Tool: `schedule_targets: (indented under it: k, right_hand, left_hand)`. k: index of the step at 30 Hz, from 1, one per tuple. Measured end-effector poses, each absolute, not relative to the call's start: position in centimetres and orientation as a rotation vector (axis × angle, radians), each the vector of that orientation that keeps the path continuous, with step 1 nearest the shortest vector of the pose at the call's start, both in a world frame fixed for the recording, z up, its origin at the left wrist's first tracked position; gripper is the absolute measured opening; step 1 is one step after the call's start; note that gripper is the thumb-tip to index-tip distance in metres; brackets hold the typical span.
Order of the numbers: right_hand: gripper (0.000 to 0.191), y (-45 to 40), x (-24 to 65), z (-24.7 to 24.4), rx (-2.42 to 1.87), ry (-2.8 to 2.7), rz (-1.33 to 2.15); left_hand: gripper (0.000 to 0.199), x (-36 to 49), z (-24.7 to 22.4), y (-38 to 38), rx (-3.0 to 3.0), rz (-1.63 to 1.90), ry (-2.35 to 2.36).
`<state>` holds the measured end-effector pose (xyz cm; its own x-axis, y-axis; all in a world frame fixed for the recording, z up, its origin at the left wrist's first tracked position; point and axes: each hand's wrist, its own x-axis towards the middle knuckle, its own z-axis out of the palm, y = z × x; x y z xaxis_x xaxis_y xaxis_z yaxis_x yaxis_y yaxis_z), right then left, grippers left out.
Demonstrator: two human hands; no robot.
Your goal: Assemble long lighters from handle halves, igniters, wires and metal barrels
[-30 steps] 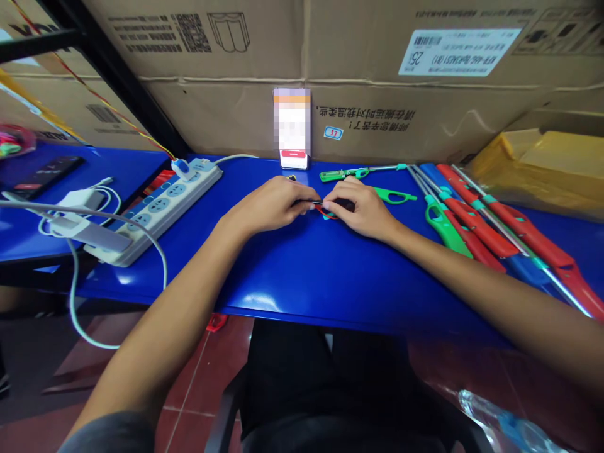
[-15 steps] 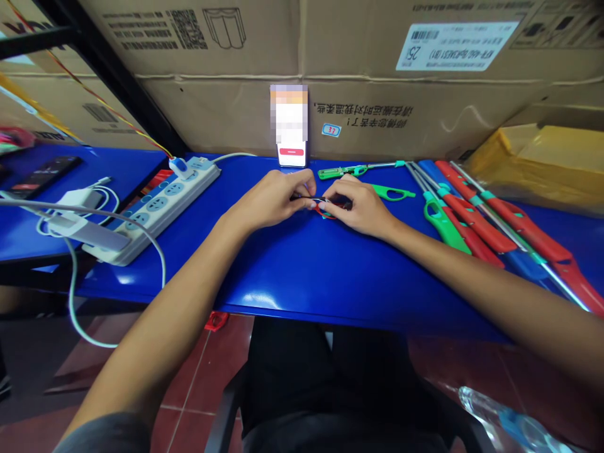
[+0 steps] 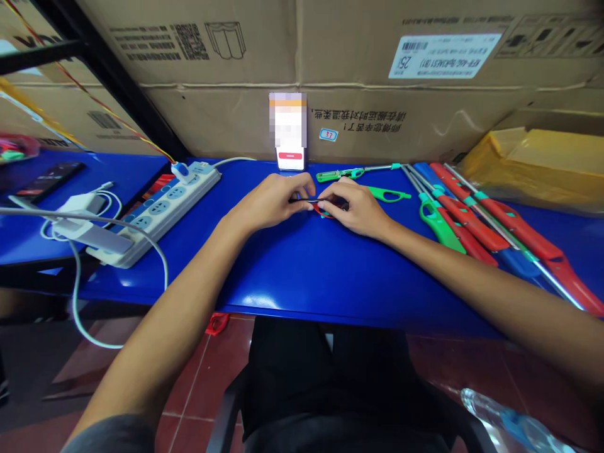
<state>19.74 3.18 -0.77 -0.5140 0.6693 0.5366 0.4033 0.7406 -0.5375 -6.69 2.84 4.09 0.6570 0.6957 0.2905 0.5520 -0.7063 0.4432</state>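
Observation:
Close together above the blue table, my left hand (image 3: 278, 200) and my right hand (image 3: 355, 206) both pinch a thin, dark, wire-like piece (image 3: 309, 200). Its exact kind is too small to make out. A red loop (image 3: 323, 214), perhaps wire, curves below the fingertips, partly covered by my right hand. Just beyond my hands lies an opened green lighter half (image 3: 337, 175) with a metal rod. To the right of my right hand is a green lighter shell (image 3: 387, 194). Both hands are closed at the fingertips.
A lit phone (image 3: 290, 135) leans against the cardboard box (image 3: 358, 75). Several long-necked red, green and blue lighters (image 3: 472, 220) lie at right, near a yellow package (image 3: 528, 167). On the left, a white power strip (image 3: 160, 211) holds plugs, with a cable (image 3: 78, 302) hanging over the edge.
The view has shifted slightly. My hands stay at the same spot with the thin dark piece between them; their fingers have moved only a little.

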Motion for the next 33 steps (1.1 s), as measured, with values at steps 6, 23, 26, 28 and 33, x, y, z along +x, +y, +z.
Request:
schedule_targets:
  k: [6,23,26,28,33]
  right_hand:
    - [0.014,3.4,19.7,-0.9,-0.867,-2.140,0.442]
    - [0.018,3.5,19.7,-0.7,-0.891,-2.123,0.428]
    - [0.018,3.5,19.7,-0.7,-0.907,-2.121,0.433]
    - [0.017,3.5,19.7,-0.7,-0.916,-2.121,0.438]
    - [0.015,3.6,19.8,-0.7,-0.900,-2.116,0.430]
  left_hand:
    - [0.016,-8.6,5.0,3.3,2.573,0.605,1.070]
    - [0.023,-10.0,5.1,3.9,2.684,0.599,1.100]
    - [0.022,-10.0,5.1,3.9,2.689,0.585,1.105]
    - [0.024,-10.0,5.1,3.9,2.683,0.567,1.105]
    - [0.028,-9.9,5.3,3.8,2.627,0.561,1.090]
